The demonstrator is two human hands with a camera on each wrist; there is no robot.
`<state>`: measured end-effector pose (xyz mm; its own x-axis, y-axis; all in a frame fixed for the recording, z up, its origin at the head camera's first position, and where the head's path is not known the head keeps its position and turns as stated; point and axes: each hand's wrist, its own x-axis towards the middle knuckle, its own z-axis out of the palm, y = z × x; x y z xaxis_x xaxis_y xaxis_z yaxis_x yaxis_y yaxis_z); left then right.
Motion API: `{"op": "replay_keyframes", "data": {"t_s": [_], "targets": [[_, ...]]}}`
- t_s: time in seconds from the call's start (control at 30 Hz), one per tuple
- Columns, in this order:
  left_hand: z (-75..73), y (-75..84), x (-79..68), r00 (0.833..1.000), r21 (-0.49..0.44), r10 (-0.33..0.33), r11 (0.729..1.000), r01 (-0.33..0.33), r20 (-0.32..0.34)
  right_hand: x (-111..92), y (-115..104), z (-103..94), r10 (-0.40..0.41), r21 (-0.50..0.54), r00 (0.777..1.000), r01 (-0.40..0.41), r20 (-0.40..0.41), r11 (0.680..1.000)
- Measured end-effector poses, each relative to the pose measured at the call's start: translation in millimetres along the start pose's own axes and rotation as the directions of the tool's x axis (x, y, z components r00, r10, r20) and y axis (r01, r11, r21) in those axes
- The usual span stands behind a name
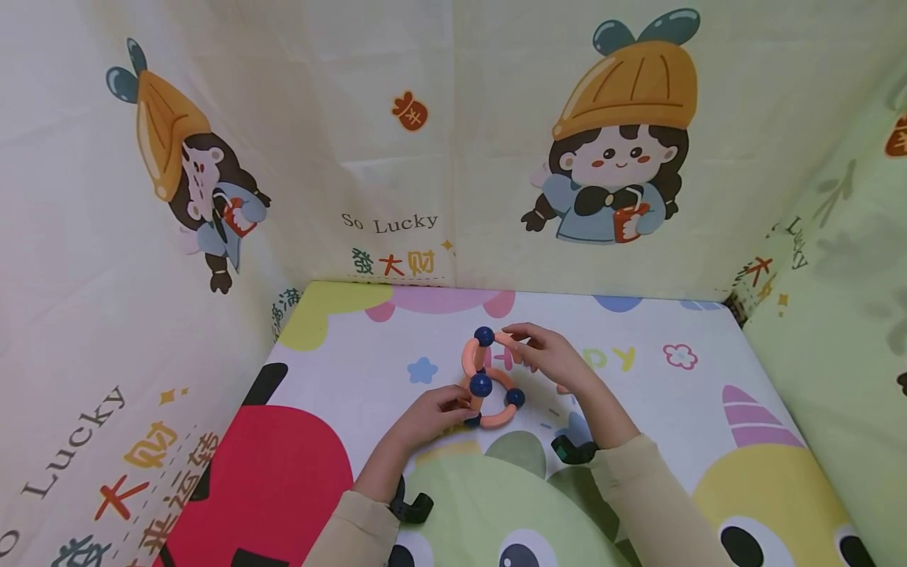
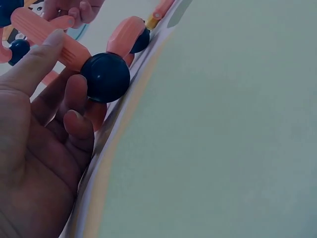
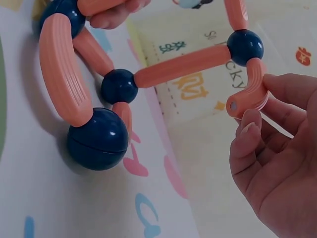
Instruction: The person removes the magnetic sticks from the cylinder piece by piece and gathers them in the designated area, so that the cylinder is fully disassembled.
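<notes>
A magnetic building-stick structure of orange rods and dark blue balls stands on the printed mat, with a curved ring low down and more rods rising above it. My left hand [image 1: 434,413] grips a straight orange rod [image 2: 74,53] of the lower part, thumb along it, fingers beside a blue ball [image 2: 105,78]. At the top, my right hand [image 1: 549,356] pinches a short curved orange rod [image 3: 253,89] between thumb and fingers. One end of this curved rod meets the upper blue ball [image 3: 245,47]; its other end is free, showing a round metal tip.
Another orange piece [image 1: 563,389] lies on the mat by my right wrist, mostly hidden by it. The mat [image 1: 383,354] bears colourful cartoon prints. Printed cloth walls [image 1: 482,157] rise at the back and both sides.
</notes>
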<state>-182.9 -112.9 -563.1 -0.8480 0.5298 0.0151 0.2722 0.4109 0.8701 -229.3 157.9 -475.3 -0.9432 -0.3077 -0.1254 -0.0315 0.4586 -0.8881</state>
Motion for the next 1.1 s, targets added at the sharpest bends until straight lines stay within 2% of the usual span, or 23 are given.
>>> {"op": "replay_keyframes", "data": {"t_s": [0.23,0.53,0.8,1.0,1.1], "targets": [[1.3,-8.2,0.1,1.000,-0.045,-0.005,0.999,0.005,0.001,1.1,-2.5,0.6,-0.044,-0.003,0.999,0.044,0.014,0.999],[2.3,-12.2,0.7,1.000,-0.042,-0.019,0.999,0.019,-0.002,1.8,-7.3,1.0,-0.064,-0.055,0.997,0.066,0.036,0.996],[1.4,-9.7,-0.9,1.000,-0.053,-0.016,0.998,0.015,-0.016,5.0,-6.7,3.6,-0.039,-0.033,0.994,0.042,0.099,0.999],[1.9,-7.3,-1.3,1.000,-0.074,-0.018,0.997,0.018,0.002,5.8,-4.5,7.1,-0.062,-0.022,0.995,0.064,0.077,0.998],[1.5,-6.4,-1.9,1.000,-0.059,-0.023,0.998,0.022,-0.005,6.2,-4.1,8.2,-0.080,0.024,0.994,0.078,0.075,0.997]]}}
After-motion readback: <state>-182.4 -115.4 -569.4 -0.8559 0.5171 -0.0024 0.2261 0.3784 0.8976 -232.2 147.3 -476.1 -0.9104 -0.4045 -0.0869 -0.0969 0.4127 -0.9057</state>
